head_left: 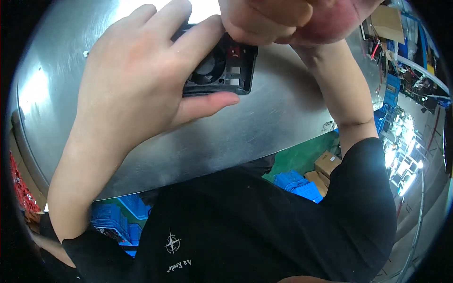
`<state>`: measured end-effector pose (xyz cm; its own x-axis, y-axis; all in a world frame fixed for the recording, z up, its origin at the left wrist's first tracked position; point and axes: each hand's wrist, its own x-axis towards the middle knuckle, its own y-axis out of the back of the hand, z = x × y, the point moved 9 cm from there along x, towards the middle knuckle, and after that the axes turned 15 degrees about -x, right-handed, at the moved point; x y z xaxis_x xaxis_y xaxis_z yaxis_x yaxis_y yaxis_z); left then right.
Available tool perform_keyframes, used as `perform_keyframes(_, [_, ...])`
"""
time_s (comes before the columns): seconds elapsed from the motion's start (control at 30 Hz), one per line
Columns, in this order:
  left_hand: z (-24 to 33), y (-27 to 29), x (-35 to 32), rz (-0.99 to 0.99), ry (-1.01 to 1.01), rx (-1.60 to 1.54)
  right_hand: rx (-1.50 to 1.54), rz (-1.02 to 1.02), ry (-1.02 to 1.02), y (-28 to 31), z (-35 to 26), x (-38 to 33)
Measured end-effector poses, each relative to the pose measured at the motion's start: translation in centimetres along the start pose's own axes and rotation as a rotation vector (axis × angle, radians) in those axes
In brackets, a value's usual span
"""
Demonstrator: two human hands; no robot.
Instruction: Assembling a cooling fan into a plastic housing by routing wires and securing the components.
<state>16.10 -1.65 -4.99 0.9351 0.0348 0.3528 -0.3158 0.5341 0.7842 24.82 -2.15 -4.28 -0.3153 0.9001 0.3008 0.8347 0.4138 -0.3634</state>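
Clamped between thumb and fingers, the left hand (141,80) holds a black fan housing (222,70) at twelve o'clock above the steel table (264,127); the right hand (283,19) presses closed on its top. Light, rigid plastic, probably brittle: grip the frame edges.

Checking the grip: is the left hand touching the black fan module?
Touching. The head view shows the left hand wrapped around the black fan module, fingers over its top and thumb under its lower edge.
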Motion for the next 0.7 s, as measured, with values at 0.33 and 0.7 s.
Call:
perform_keyframes(0.33, [-1.1,-0.8,-0.4,-0.058,0.047,-0.052,0.038,-0.188,-0.151,-1.2,2.5,0.6])
perform_keyframes(0.7, [-1.6,-1.9,-0.7,-0.121,0.1,-0.086,-0.115,-0.325,-0.297,-2.8,1.5,0.3])
